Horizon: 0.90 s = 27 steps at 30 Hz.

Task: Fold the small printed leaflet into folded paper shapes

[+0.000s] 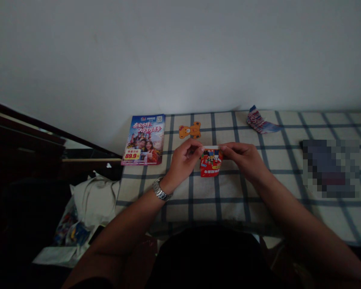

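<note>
Between my two hands hangs a small red printed leaflet [211,164] with colourful figures and a pale upper edge. Its printed lettering looks upside down from here. My left hand [185,157], with a metal watch [161,190] on its wrist, pinches the upper left corner between thumb and fingertips. At the upper right corner, my right hand [243,157] pinches it in the same way. The leaflet is held over the checked tablecloth [231,204]. Beyond my left hand lies a flat orange teddy bear cutout [189,130].
A stack of blue and pink flyers [144,140] lies at the table's left end. A crumpled flyer [261,121] rests near the wall [180,56]. Something pixelated [331,168] lies at right. White bags [96,196] stand below the left edge.
</note>
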Tool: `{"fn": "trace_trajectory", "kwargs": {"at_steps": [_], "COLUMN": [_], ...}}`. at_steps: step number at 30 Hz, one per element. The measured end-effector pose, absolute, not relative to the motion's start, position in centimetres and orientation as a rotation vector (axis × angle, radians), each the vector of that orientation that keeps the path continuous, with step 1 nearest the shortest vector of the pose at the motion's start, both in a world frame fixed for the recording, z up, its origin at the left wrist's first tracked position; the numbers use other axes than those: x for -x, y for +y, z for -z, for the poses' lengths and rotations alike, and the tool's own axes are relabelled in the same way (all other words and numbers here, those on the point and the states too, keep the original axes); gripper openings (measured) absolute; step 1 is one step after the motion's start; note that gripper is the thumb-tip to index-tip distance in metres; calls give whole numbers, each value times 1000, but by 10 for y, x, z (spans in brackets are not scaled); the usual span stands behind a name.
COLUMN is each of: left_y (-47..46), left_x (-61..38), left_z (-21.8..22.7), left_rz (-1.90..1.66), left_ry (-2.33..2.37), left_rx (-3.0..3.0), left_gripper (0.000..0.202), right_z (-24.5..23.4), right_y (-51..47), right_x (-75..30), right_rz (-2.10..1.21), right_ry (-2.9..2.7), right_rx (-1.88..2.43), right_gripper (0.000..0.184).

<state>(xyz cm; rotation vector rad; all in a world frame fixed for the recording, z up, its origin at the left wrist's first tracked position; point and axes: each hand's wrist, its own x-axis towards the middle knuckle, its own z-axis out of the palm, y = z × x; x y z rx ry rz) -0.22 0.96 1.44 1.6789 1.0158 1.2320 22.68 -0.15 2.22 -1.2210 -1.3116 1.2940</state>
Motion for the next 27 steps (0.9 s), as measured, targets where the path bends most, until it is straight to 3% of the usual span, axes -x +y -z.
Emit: {"fn": "trace_trajectory", "kwargs": {"at_steps": [10,27], "left_y": [11,9], "left_x": [3,4], "left_z": [-12,-11], "left_rz": [-1277,-1255], "left_ry": [1034,1083], "left_rx": [-1693,-1762], "left_gripper": [26,30], "right_z": [-22,-16], "right_y": [0,2], "right_x": [-225,-227], "right_rz": [-1358,-1162], "right_ry": [-1181,-1255], "right_rx": [1170,1205], "right_gripper": [36,30]}}
